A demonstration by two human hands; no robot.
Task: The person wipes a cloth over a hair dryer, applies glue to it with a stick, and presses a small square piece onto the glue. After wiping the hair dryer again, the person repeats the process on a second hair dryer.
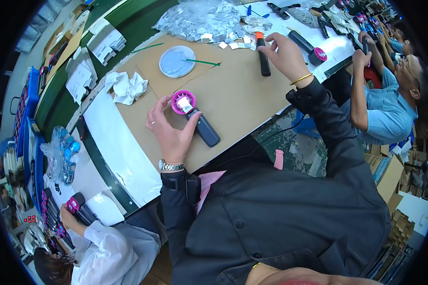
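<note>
Left hand [170, 132]: grasping a dark grey handheld device [206, 131] with a round pink head [179, 109]. Thumb lies along the right side near the neck; fingers curve around the left side of the head. The device is tilted, head up-left, body pointing down-right, over a brown cardboard sheet [233, 107]; whether its underside rests on the sheet cannot be told. A small bright square piece shows within the head.

Left forearm comes up from the lower edge, wrist nearly straight, palm facing the device. Right arm is extended forward and bent at the elbow; right hand [288, 58] is held with fingers curled and thumb toward index, just beside a black tool with an orange end [264, 62]. Contact with the tool, or anything pinched, cannot be determined.

Containers: a shallow round white dish [169, 65] on the cardboard, beyond the device, holds a pale substance; a thin green stick [205, 62] lies across its right rim. A clear plastic bag [199, 20] at the far side contains many small silvery pieces; several pale square pieces [234, 45] lie along its near edge.
</note>
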